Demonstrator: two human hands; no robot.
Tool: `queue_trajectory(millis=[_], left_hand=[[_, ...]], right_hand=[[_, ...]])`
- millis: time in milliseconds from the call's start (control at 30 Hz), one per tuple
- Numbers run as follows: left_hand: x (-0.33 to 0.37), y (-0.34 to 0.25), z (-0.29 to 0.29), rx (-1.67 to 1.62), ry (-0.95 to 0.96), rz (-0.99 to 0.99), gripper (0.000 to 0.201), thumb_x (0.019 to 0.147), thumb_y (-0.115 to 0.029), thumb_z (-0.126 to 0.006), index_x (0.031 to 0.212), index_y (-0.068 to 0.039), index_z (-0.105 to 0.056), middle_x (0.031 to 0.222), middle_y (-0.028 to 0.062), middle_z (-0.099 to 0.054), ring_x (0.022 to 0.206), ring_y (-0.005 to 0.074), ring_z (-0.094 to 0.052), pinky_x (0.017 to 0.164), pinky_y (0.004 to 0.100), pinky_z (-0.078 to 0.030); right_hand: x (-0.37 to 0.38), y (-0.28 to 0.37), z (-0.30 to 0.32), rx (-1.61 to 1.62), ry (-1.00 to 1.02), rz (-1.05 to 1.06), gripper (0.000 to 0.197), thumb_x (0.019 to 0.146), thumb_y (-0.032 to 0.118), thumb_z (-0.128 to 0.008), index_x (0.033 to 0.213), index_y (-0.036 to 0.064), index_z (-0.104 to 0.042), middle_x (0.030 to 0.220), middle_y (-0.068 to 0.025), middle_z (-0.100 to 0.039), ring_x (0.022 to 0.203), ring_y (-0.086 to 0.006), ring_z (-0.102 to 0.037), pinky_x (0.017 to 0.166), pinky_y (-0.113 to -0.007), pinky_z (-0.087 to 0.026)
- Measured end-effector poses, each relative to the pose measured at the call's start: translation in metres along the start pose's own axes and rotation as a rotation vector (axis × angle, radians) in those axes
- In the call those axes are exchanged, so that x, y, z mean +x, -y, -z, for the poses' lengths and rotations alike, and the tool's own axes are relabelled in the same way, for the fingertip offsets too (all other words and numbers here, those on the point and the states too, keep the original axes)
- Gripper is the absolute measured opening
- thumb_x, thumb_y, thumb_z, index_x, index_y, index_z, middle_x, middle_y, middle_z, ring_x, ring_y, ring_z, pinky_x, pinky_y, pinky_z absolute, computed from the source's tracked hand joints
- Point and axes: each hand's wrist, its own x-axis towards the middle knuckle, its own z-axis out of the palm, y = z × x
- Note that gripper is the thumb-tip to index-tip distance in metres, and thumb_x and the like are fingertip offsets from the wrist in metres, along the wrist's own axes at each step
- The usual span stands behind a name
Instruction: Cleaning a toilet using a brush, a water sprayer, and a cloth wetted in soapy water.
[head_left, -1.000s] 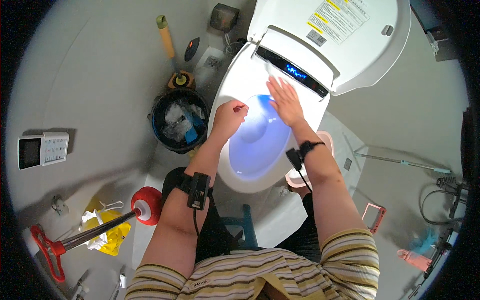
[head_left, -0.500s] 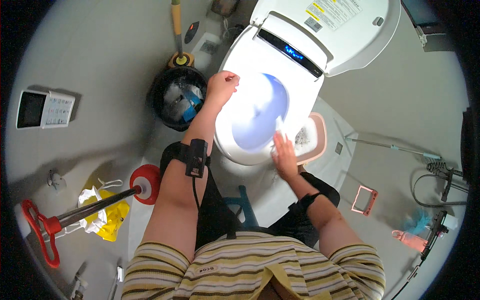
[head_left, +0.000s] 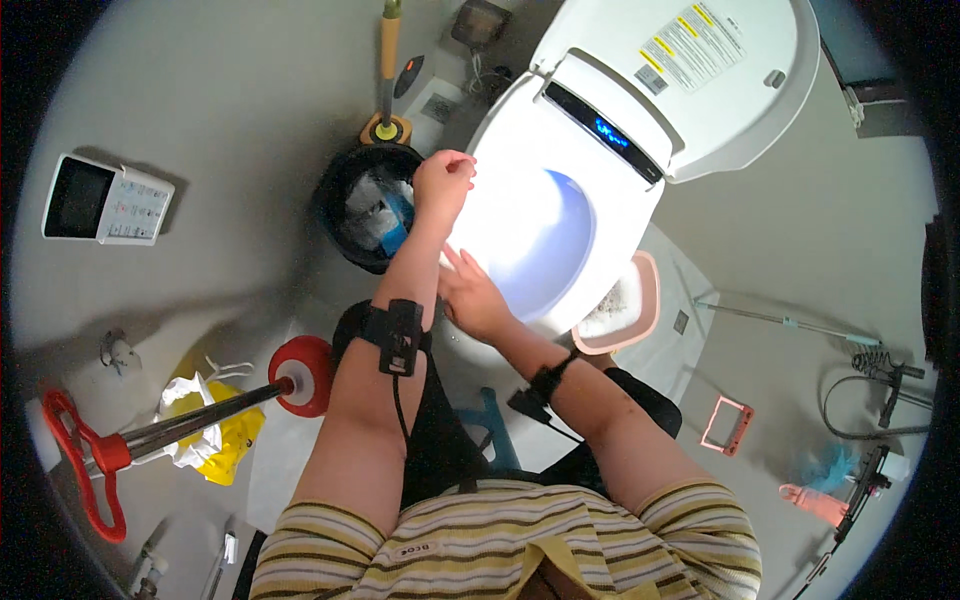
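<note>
A white toilet (head_left: 500,130) stands before me with its lid raised; its bowl (head_left: 560,240) is lit blue-violet inside. My left hand (head_left: 444,185) hovers over the toilet's left rim, fingers curled in and nothing visible in them. Crossing toward the left forearm, my right hand (head_left: 474,298) presses at the near-left edge of the rim with extended fingers. A bit of white wipe (head_left: 446,259) shows at its fingertips; the rest is hidden under the hand and against the white rim.
A black bin (head_left: 345,215) with rubbish stands left of the toilet, beside a wooden-handled brush (head_left: 389,60). A pink basin (head_left: 645,300) sits to the right. A red plunger (head_left: 300,375) and yellow-white bag (head_left: 235,445) are at left. Below me is a blue-green stool (head_left: 495,425).
My right hand has swept left with the white wipe, from the bowl's right front to the near-left rim. My left hand stays by the left rim. The view has shifted slightly.
</note>
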Motion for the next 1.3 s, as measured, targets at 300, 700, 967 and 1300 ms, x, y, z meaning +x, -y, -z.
queue_trajectory(millis=[300, 700, 967, 1300], left_hand=[[0.015, 0.017, 0.004, 0.026, -0.106, -0.054, 0.016, 0.091, -0.013, -0.057, 0.097, -0.003, -0.068, 0.086, 0.0055, -0.069, 0.068, 0.0104, -0.062, 0.061, 0.0239, -0.049], [0.02, 0.003, -0.003, -0.103, -0.08, -0.03, 0.016, 0.09, -0.013, -0.056, 0.096, -0.004, -0.068, 0.086, 0.0058, -0.069, 0.067, 0.0111, -0.062, 0.058, 0.0239, -0.049], [0.01, 0.0, -0.008, 0.03, -0.021, 0.023, 0.019, 0.089, -0.015, -0.058, 0.098, -0.004, -0.069, 0.086, 0.005, -0.07, 0.069, 0.012, -0.064, 0.059, 0.0248, -0.049], [-0.006, 0.003, -0.023, 0.085, 0.057, 0.072, 0.019, 0.089, -0.019, -0.059, 0.099, -0.005, -0.068, 0.088, 0.005, -0.069, 0.072, 0.0132, -0.064, 0.064, 0.026, -0.05]], right_hand=[[0.141, -0.115, 0.019, -0.238, -0.059, -0.261, 0.029, 0.082, 0.023, -0.05, 0.101, 0.0125, -0.069, 0.105, -0.0076, -0.063, 0.113, -0.026, -0.051, 0.107, -0.038, -0.029], [0.136, -0.115, 0.015, -0.074, -0.086, -0.342, 0.016, 0.082, 0.017, -0.051, 0.085, 0.0075, -0.064, 0.102, -0.0121, -0.064, 0.103, -0.026, -0.056, 0.098, -0.037, -0.037], [0.016, -0.008, -0.021, 0.032, -0.174, -0.094, 0.044, 0.086, 0.006, -0.043, 0.129, -0.0005, -0.051, 0.137, -0.0144, -0.049, 0.131, -0.0307, -0.041, 0.112, -0.048, -0.031], [-0.125, 0.0, 0.015, 0.053, 0.055, -0.316, 0.076, 0.078, 0.037, -0.072, 0.14, 0.0058, -0.04, 0.149, -0.0088, -0.037, 0.132, -0.0293, -0.042, 0.111, -0.043, -0.033]])
